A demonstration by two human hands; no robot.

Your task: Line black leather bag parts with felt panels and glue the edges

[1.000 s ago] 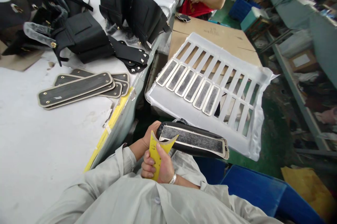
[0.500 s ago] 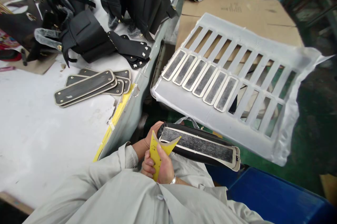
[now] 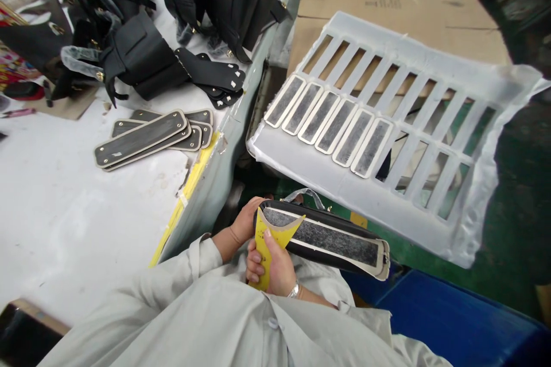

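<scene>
A black handbag lies on its side at my lap, its base facing up. A long dark grey panel with a pale border covers that base. My left hand is closed around the bag's left end, its fingertips partly hidden behind it. In my right hand is a flat yellow piece with a curved notch and two pointed corners. Its notched end lies over the left part of the base panel. A plastic-wrapped handle shows behind the bag.
On the white table, at left, lie stacked grey base plates, black straps and several black bags. A slotted white frame holding grey panels rests on cardboard. Blue bin stands right.
My right hand and the yellow piece have shifted slightly right and up over the bag's base. My left hand keeps its grip. The view has moved a little.
</scene>
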